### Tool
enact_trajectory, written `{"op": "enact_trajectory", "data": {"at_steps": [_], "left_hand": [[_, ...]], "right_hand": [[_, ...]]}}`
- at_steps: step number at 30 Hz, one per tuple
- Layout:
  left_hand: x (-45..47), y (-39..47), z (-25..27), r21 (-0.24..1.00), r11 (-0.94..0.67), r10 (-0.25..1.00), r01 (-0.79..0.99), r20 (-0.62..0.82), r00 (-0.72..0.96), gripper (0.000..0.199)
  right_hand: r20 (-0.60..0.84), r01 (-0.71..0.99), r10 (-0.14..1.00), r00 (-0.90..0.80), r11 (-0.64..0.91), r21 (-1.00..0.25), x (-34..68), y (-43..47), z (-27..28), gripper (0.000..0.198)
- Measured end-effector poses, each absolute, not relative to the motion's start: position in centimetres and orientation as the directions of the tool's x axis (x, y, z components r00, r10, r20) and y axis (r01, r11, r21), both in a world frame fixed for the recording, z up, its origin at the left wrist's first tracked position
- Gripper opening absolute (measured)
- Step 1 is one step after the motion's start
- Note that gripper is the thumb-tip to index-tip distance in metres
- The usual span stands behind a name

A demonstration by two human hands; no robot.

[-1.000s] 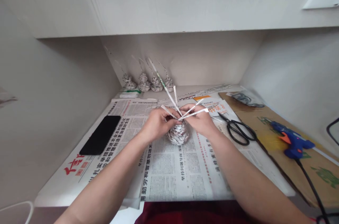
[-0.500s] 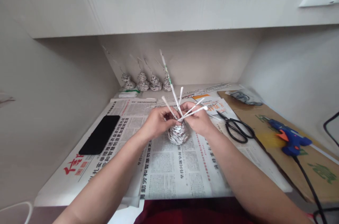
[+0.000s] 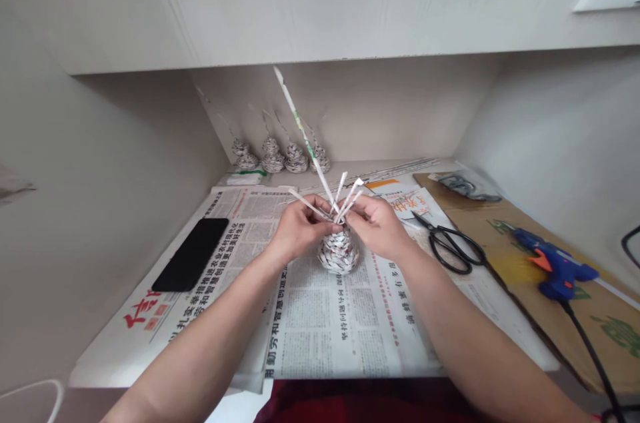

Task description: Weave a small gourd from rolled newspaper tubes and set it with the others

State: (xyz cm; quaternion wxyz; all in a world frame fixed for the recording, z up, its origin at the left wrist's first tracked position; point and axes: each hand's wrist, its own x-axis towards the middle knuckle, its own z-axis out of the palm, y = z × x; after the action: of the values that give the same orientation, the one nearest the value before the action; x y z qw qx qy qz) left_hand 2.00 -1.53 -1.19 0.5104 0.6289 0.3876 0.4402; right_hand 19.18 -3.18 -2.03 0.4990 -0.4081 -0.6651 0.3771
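Note:
A small gourd-shaped woven paper piece (image 3: 339,255) stands on the newspaper in front of me, with several rolled paper strips fanning out of its top. One long paper strip (image 3: 306,136) with green marks leans up and to the left. My left hand (image 3: 306,226) pinches the neck of the piece from the left, thumb across its front. My right hand (image 3: 377,226) is closed at the strips on the right side, thumb and fingers at their base. Its fingertips are partly hidden behind the strips.
Several finished woven gourds (image 3: 273,155) line the back left. A black phone (image 3: 191,255) lies on the newspaper (image 3: 320,350) at left. At right are black scissors (image 3: 453,246), a blue glue gun (image 3: 555,263) on cardboard (image 3: 530,306), and a plastic bag (image 3: 465,186). Thin paper sticks (image 3: 400,170) lie behind.
The long strip has swung further left and stands higher. The two right-hand strips now point more upright, bent inward by my right hand. The woven piece stays in place.

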Motion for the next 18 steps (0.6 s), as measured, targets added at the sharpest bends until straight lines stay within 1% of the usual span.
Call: {"op": "enact_trajectory", "data": {"at_steps": [3,5,8,11,14,18], "left_hand": [[2.1,-1.4,-1.5,0.981,-0.189,0.945,0.033,0.172,0.278,0.040],[2.1,-1.3,-1.7,0.983,-0.184,0.946,0.025,0.170,0.274,0.041],[1.9,-1.0,-1.9,0.987,-0.158,0.934,-0.005,0.151,0.325,0.040],[1.8,-0.8,-2.0,0.991,-0.130,0.928,-0.013,0.126,0.350,0.041],[1.7,-0.7,-2.0,0.987,-0.159,0.931,0.017,0.144,0.337,0.041],[1.5,-0.5,-2.3,0.978,-0.184,0.923,0.102,0.136,0.359,0.034]], "right_hand": [[0.305,0.180,0.934,-0.185,0.337,-0.924,19.3,-3.5,-1.6,0.018],[0.288,0.218,0.944,-0.161,0.319,-0.922,19.3,-3.8,-1.2,0.015],[0.285,0.233,0.950,-0.131,0.309,-0.922,19.2,-4.0,-0.9,0.007],[0.266,0.211,0.955,-0.132,0.289,-0.934,19.1,-4.0,-0.9,0.007],[0.262,0.185,0.955,-0.140,0.285,-0.941,19.2,-3.9,-1.0,0.009],[0.272,0.183,0.948,-0.165,0.301,-0.936,19.2,-4.0,-1.0,0.011]]}}
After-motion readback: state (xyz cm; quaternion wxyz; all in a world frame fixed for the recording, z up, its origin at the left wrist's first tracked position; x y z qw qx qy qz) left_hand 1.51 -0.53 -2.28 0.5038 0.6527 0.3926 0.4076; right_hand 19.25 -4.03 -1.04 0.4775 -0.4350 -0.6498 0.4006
